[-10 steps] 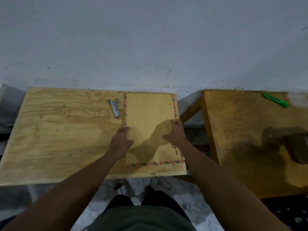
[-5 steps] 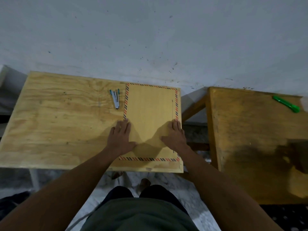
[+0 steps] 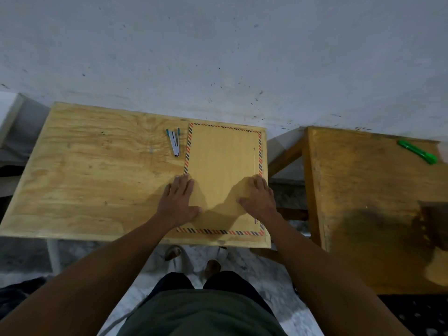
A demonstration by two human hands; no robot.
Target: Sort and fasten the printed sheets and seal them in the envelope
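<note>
A large brown envelope (image 3: 223, 156) with a red-and-blue striped border lies flat on the right half of the plywood table (image 3: 92, 180). My left hand (image 3: 178, 202) rests palm down on the envelope's left edge, fingers spread. My right hand (image 3: 258, 198) lies flat on its right side, near the striped border. Neither hand grips anything. A small white stapler (image 3: 174, 141) with teal ends lies just left of the envelope's far corner. No printed sheets are visible.
A second, darker wooden table (image 3: 363, 202) stands to the right across a narrow gap, with a green marker-like object (image 3: 418, 151) at its far edge. A grey wall runs behind both tables. My legs and the floor show below the near edge.
Both hands went from curled on the envelope to lying flat and spread along its sides. The envelope has stayed in place; the camera view shifted slightly.
</note>
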